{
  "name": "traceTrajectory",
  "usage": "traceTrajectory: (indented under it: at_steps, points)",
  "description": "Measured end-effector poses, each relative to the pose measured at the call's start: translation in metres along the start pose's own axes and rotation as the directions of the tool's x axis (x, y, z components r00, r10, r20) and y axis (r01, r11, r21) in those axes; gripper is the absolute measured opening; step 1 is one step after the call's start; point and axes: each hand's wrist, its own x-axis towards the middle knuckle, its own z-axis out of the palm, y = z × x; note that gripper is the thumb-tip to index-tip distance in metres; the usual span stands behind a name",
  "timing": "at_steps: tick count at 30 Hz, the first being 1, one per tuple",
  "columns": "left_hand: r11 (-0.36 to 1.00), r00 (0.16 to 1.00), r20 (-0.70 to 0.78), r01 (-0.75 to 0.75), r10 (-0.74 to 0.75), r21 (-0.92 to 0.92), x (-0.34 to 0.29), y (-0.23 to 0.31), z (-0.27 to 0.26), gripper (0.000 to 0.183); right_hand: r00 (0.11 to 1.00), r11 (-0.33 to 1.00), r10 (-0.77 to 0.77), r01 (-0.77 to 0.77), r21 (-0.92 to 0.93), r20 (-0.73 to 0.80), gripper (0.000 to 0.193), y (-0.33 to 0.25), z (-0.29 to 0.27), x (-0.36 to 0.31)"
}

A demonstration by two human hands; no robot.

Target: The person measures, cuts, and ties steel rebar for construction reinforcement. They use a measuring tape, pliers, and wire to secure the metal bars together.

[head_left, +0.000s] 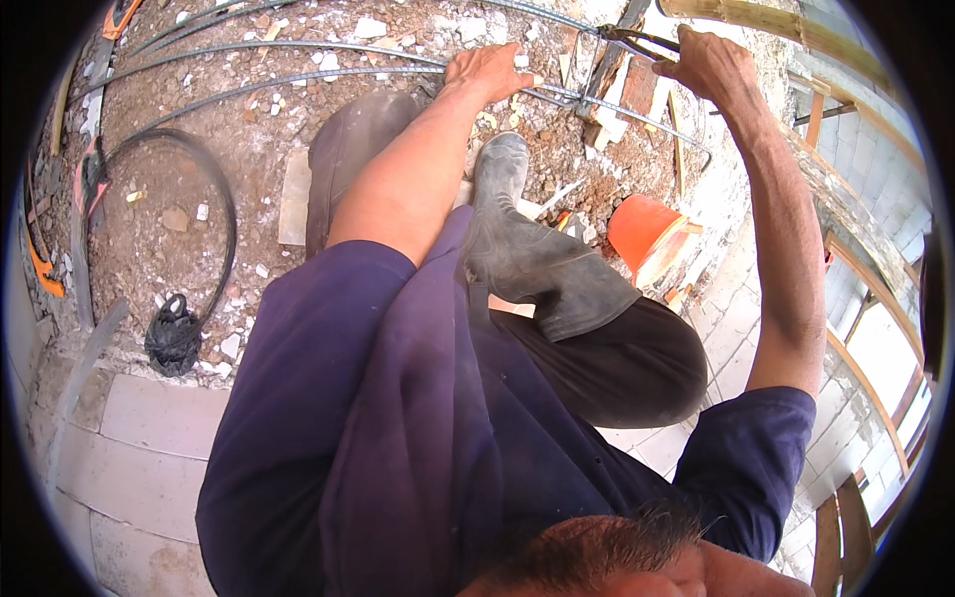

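Observation:
My left hand (484, 76) is closed over the steel rebar (328, 74) at the top middle, where ribbed bars run in from the left. My right hand (708, 66) grips the handles of a pair of dark pincers (637, 42) at the upper right. The pincers' jaws sit on a rebar near a wooden post, but what lies between them is too small to make out. Below the pincers, a thinner length of rebar (647, 121) extends right to a bent end. My left palm and the bar beneath it are hidden.
My grey rubber boot (502, 169) stands on rubble between my arms. An orange bucket (642, 231) lies tipped beside it. At left are a black hose (229, 214), a black plastic bag (173, 336) and an orange-handled saw (42, 269). Wooden framing (865, 284) rises at right.

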Motion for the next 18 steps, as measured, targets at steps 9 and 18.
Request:
traceTrajectory:
  at_steps: [9,18]
  points:
    - [1.000,1.000,0.012,0.007,-0.007,-0.010,0.005,0.001,0.005,0.073,0.987,0.932,0.107,-0.142,0.333,0.123,0.049,0.027,0.028,-0.009]
    - [0.998,0.998,-0.061,0.005,-0.002,0.058,0.004,-0.016,0.007,0.071,0.966,0.917,-0.245,0.260,-0.302,0.088,0.017,-0.015,-0.056,0.004]
